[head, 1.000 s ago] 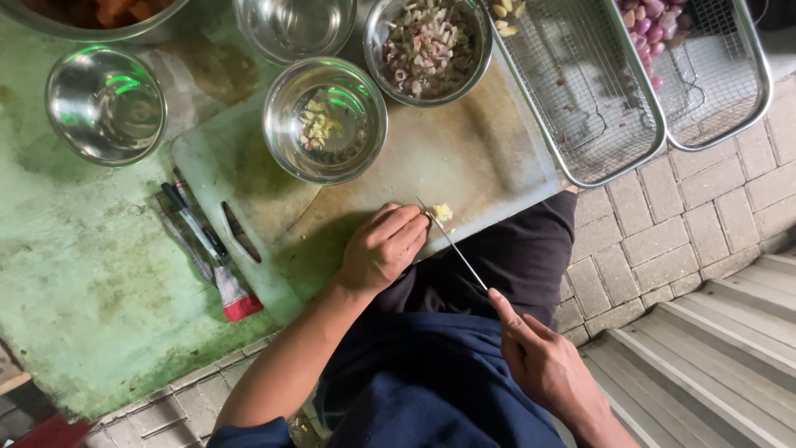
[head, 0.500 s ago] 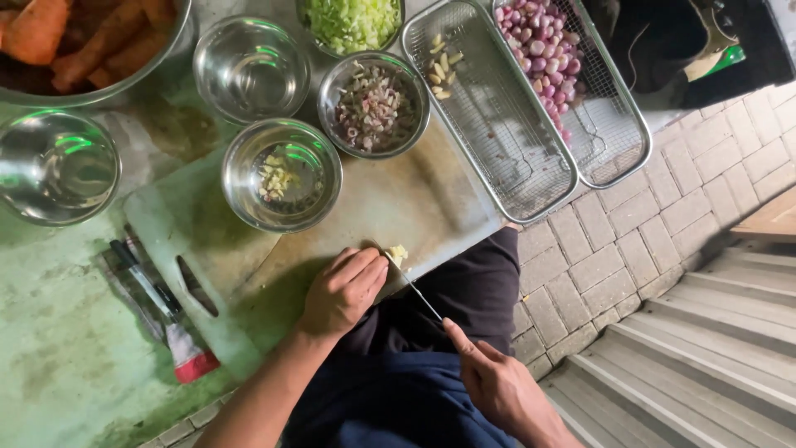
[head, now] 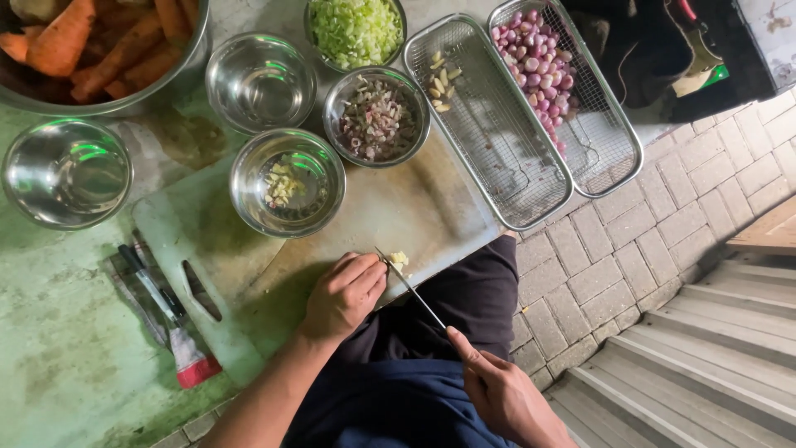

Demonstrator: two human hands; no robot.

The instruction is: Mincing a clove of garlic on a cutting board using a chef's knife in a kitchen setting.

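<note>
The left hand (head: 344, 294) is curling its fingers down on a small pale garlic piece (head: 400, 259) at the near edge of the worn white plastic cutting board (head: 414, 207). The right hand (head: 506, 398) is gripping a thin-bladed knife (head: 410, 290), its tip touching the garlic, just below a steel bowl of chopped garlic (head: 287, 182).

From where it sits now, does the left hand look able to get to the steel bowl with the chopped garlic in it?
Probably yes. The left hand rests on the cutting board pinning a garlic piece, and the garlic bowl stands just beyond it on the same board, with bare board between. It would have to let go first.
</note>
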